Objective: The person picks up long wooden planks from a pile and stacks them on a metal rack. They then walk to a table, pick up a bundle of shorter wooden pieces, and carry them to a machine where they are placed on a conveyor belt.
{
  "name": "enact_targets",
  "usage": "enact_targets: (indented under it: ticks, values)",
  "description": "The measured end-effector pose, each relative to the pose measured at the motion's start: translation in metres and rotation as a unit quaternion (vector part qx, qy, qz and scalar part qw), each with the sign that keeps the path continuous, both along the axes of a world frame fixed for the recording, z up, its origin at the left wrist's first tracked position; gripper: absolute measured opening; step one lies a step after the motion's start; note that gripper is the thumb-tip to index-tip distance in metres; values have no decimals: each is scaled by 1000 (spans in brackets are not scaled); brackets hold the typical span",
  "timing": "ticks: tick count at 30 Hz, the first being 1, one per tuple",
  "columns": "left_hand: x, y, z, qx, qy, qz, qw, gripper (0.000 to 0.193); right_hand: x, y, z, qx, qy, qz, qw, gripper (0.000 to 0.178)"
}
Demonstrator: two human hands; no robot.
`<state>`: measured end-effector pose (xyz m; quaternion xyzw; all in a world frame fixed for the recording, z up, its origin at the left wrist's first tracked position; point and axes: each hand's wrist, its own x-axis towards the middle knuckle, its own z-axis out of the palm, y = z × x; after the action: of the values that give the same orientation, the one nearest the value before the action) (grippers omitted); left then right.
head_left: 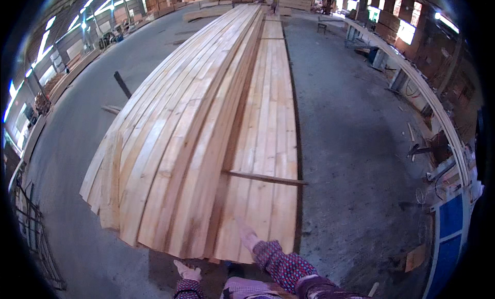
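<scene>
Patterned sleeves (283, 265) are seen closest; right hand (248, 238) is stretched over the lower boards (269, 118), its fingers' spacing too blurred to be told; left hand (190, 272), fingers apart, is held near the taller stack (160, 154).

Dim light; glare from side windows (406, 32); edges bowed, corners black.

Looking down and forward from the person's head through a wide fisheye lens. Facing along the length of the planks (170, 123) from just behind their near ends. Catching the left hand (188, 272) and right hand (248, 237) close by, low in view. Spanning the floor (345, 134) on both sides, bending straight edges toward the rim.
</scene>
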<state>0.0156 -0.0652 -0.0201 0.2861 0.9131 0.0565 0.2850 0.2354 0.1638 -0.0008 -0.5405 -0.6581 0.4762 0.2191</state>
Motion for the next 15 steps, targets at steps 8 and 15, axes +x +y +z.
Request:
enact_targets:
  ticks: [8,15]
  values:
    - [173,-33,-48,13,-138,7,990,60,318,-122,-66,-386,163,-460,783,47]
    - [316,43,-6,34,-198,-246,948,28,458,-146,-10,-397,343,-498,690,53]
